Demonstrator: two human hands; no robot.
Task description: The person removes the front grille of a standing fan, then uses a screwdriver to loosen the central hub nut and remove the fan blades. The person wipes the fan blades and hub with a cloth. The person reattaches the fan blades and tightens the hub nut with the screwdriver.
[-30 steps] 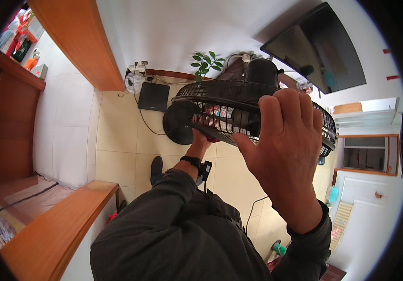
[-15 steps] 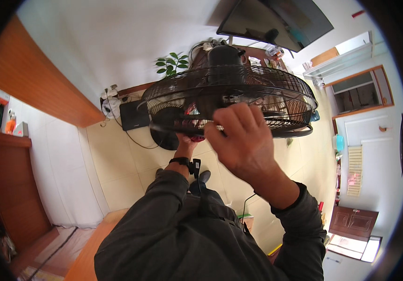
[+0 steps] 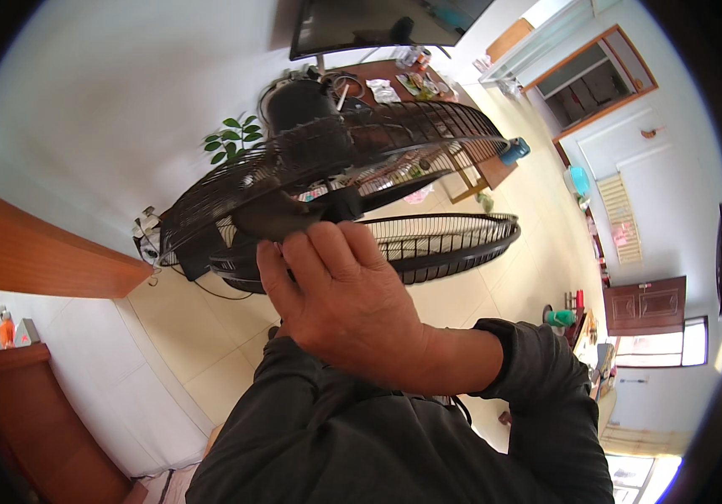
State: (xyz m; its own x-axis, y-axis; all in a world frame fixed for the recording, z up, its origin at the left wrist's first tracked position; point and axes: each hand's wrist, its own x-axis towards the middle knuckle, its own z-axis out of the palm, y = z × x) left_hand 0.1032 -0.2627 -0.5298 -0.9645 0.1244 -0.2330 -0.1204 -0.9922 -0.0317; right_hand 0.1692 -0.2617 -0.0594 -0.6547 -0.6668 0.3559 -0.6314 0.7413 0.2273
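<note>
A black electric fan stands in front of me, its motor housing (image 3: 304, 113) at the back and its wire rear grille (image 3: 462, 126) around dark blades (image 3: 403, 193). The front grille (image 3: 470, 244) is apart from the rear one on the right, leaving a wide gap with the blades and the hub (image 3: 342, 204) showing. My right hand (image 3: 348, 302) is closed, fingers curled, in front of the blades and the left part of the front grille. Its fingertips are turned away, so what they hold is hidden. My left hand is hidden behind the right hand and the fan; only its sleeve (image 3: 294, 378) shows.
A wooden table (image 3: 382, 71) with small items stands behind the fan, below a wall-mounted television (image 3: 378, 25). A leafy plant (image 3: 231, 139) is at the left of the fan. An orange-brown wooden panel (image 3: 42, 244) juts in from the left. Pale floor tiles (image 3: 176, 336) lie below.
The front grille has come away from the rear grille on the right side. My right hand has moved left and down in the view, and my left hand has gone out of sight. The view has shifted.
</note>
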